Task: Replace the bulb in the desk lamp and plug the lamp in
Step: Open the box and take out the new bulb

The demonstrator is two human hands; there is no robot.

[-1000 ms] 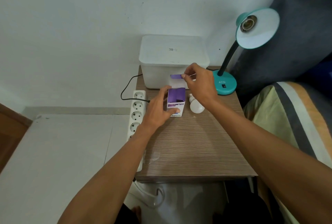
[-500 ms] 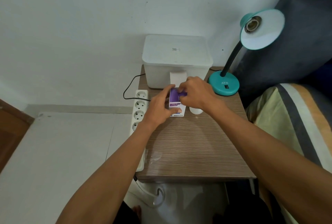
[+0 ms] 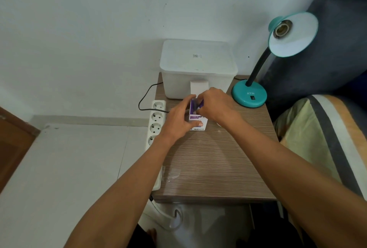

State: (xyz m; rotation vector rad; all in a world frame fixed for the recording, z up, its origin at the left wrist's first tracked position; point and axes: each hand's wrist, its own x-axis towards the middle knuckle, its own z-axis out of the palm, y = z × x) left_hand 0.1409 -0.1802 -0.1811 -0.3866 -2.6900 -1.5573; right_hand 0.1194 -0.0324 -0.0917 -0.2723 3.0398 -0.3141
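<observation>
A purple and white bulb box (image 3: 196, 123) stands on the wooden side table (image 3: 214, 164). My left hand (image 3: 177, 121) grips its left side. My right hand (image 3: 215, 106) sits over the box's top, fingers pinching the purple flap. A teal desk lamp (image 3: 249, 95) stands at the table's back right; its shade (image 3: 294, 35) faces me and the socket inside holds no bulb. A white bulb lying right of the box is almost wholly hidden under my right hand. The lamp's black cord (image 3: 144, 99) loops off the table's left edge.
A white lidded plastic bin (image 3: 197, 62) stands at the back of the table against the wall. A white power strip (image 3: 155, 124) with several sockets lies along the table's left edge. A bed with a striped blanket (image 3: 325, 136) is on the right.
My right hand came down from lifting the box's purple flap above the bin front to pressing on the box top, and now covers the loose bulb. My left hand stayed on the box.
</observation>
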